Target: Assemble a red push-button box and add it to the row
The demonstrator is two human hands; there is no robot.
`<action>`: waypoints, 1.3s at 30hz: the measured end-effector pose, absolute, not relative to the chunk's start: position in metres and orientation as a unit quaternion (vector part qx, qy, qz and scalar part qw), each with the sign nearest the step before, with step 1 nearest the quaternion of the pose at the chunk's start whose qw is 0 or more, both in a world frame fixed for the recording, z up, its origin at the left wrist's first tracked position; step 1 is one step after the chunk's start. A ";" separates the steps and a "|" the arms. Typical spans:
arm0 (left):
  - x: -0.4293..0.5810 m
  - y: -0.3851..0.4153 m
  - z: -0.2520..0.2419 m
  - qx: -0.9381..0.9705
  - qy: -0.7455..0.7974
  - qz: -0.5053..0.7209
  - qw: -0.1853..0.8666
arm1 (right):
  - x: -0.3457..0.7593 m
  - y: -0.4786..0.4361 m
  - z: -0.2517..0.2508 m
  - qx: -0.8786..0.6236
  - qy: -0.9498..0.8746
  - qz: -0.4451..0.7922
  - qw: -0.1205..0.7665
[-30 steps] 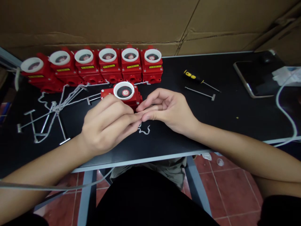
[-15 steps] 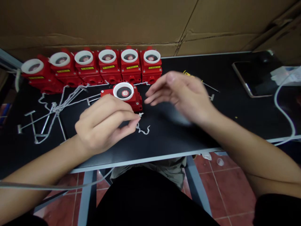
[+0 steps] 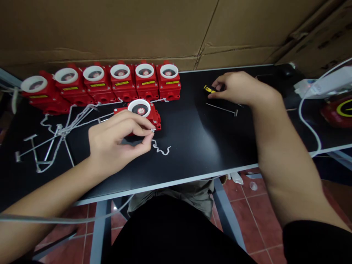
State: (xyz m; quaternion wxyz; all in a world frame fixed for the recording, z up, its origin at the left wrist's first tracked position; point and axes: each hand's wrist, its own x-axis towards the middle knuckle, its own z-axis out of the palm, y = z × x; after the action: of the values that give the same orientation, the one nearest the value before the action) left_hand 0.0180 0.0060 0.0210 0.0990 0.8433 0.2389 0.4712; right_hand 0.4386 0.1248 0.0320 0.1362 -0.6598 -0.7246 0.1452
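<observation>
Between the thumb and forefinger of my left hand (image 3: 122,137) is the knotted end of a white cord (image 3: 162,149), whose loose tail lies on the table. Just behind those fingers sits a red box with a white ring (image 3: 140,108), partly covered by my hand. My right hand (image 3: 233,88) is at the back right, its fingers curled at a small yellow-handled tool (image 3: 209,89); its thumb and forefinger are around the tool's near end. A thin metal T-shaped rod (image 3: 222,109) lies just in front of my right hand.
Several red boxes with white rings (image 3: 120,86) stand in a row along the cardboard wall (image 3: 110,29). Metal T-rods tangled with white cords (image 3: 64,131) lie at left. A white cable (image 3: 305,117) crosses the right side, near a red-and-yellow object (image 3: 341,110).
My right hand has moved right and back, from beside the front red box to the yellow-handled tool. My left hand keeps its pinch on the cord. The view has shifted slightly right.
</observation>
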 end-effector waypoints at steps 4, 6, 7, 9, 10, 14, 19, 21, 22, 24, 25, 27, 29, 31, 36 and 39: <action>0.021 0.006 0.019 0.794 0.285 0.483 0.235 | 0.428 0.120 0.039 -0.637 -0.739 0.101 0.194; 0.022 0.007 0.019 0.767 0.268 0.495 0.308 | 0.417 0.105 0.055 -0.622 -0.733 0.053 0.269; 0.022 0.008 0.019 0.753 0.262 0.499 0.338 | 0.409 0.096 0.062 -0.604 -0.722 0.032 0.336; 0.022 0.009 0.020 0.730 0.258 0.505 0.382 | 0.391 0.077 0.074 -0.554 -0.676 0.096 0.477; 0.021 0.008 0.021 0.723 0.264 0.505 0.391 | 0.382 0.069 0.078 -0.506 -0.648 0.166 0.544; 0.020 0.003 0.024 0.705 0.309 0.506 0.390 | 0.349 0.048 0.078 -0.314 -0.585 0.432 0.610; 0.023 -0.001 0.027 0.661 0.303 0.536 0.429 | 0.325 0.030 0.070 -0.301 -0.606 0.455 0.579; 0.023 -0.002 0.029 0.660 0.297 0.535 0.436 | 0.323 0.025 0.067 -0.316 -0.631 0.411 0.577; 0.023 -0.002 0.031 0.663 0.291 0.534 0.437 | 0.324 0.023 0.065 -0.318 -0.651 0.389 0.569; 0.022 -0.002 0.033 0.669 0.276 0.533 0.438 | 0.329 0.022 0.062 -0.316 -0.688 0.352 0.551; 0.020 -0.002 0.034 0.673 0.264 0.534 0.438 | 0.332 0.022 0.060 -0.313 -0.701 0.335 0.545; 0.018 -0.001 0.033 0.677 0.247 0.537 0.438 | 0.336 0.024 0.059 -0.309 -0.721 0.302 0.542; 0.016 0.001 0.029 0.679 0.232 0.547 0.431 | 0.337 0.027 0.059 -0.297 -0.741 0.281 0.532; 0.015 0.004 0.025 0.687 0.214 0.555 0.418 | 0.336 0.030 0.062 -0.276 -0.757 0.274 0.525; 0.014 0.010 0.020 0.693 0.190 0.562 0.410 | 0.335 0.032 0.064 -0.265 -0.771 0.261 0.517; 0.015 0.011 0.020 0.690 0.198 0.565 0.406 | 0.338 0.030 0.062 -0.288 -0.770 0.253 0.511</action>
State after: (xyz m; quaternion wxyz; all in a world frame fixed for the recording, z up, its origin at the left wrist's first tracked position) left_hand 0.0152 0.0110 0.0199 0.4055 0.6903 0.1981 0.5655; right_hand 0.3378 0.0299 0.0619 0.5110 -0.2877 -0.7696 0.2526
